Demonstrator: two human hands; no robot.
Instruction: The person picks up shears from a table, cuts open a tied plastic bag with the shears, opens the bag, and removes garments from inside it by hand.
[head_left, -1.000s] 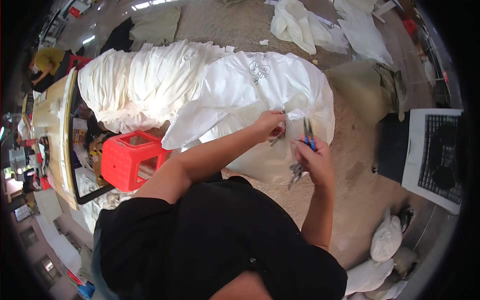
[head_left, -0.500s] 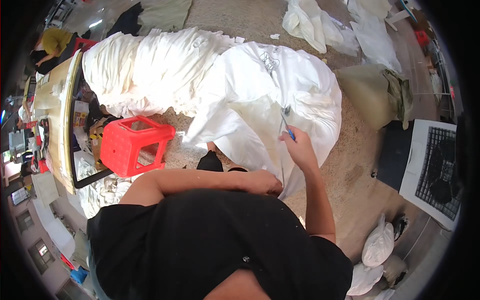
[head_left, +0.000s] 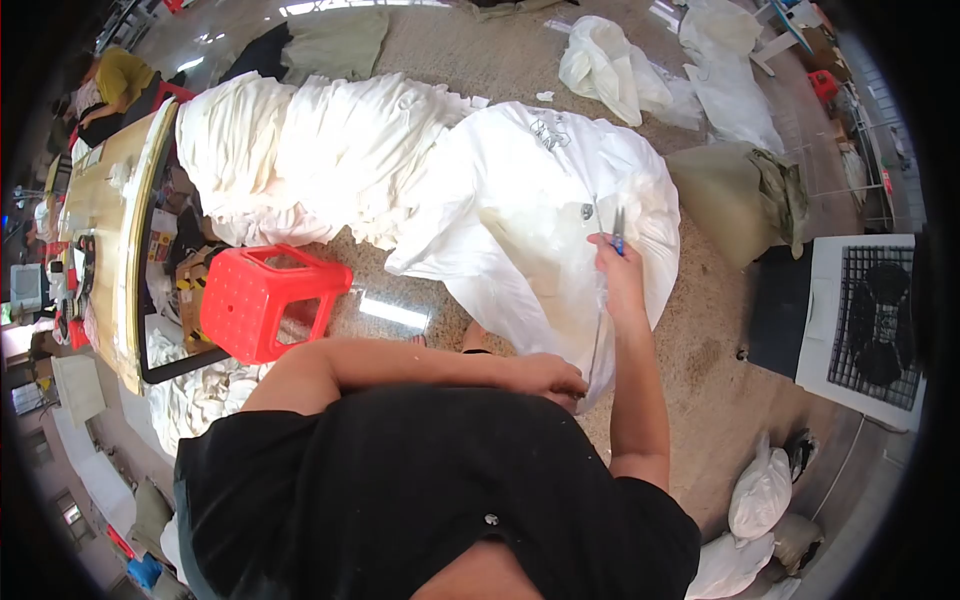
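A large white plastic bag (head_left: pixel 510 180) with dark writing on top lies on the floor in front of me. My right hand (head_left: pixel 618 265) is closed round blue-handled scissors (head_left: pixel 617 240), whose blades point away from me over the bag. Close to my body, my left hand (head_left: pixel 552 378) is closed on the near edge of the bag. A thin dark strand (head_left: pixel 597 350) runs from near my left hand up along the bag toward the scissors. A small dark spot (head_left: pixel 587 211) shows on the bag, left of the scissors.
White bundled fabric (head_left: pixel 350 150) adjoins the bag on the left. A red stool (head_left: pixel 250 305) stands by a wooden table (head_left: pixel 110 230), with a seated person (head_left: pixel 120 80) beyond. At right are a floor fan (head_left: pixel 870 320) and filled sacks (head_left: pixel 760 492).
My left hand has drawn back from the bag's middle toward my body, pulling its edge along. My right hand moved forward with the scissors over the bag. The bag's near side now hangs stretched.
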